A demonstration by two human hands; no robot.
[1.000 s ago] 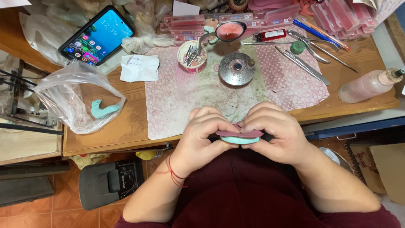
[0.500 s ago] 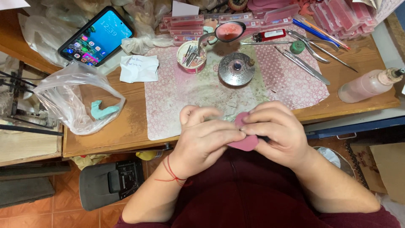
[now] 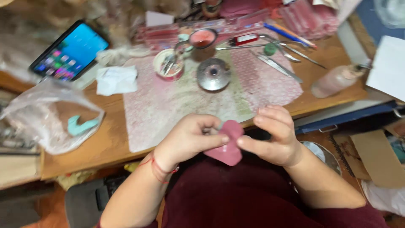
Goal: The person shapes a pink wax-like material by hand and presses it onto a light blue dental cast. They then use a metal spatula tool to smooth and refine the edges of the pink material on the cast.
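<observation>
Now my left hand [image 3: 192,141] and right hand [image 3: 274,137] both pinch the pink pad [image 3: 228,145] over my lap, by the desk [image 3: 101,145]; I think I'm shaping it, so gentle squeezes come next

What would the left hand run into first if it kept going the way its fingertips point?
The left hand points rightward, its fingertips already on the pink flat piece. Just beyond that, it would likely meet the right hand, which grips the opposite edge.
</observation>
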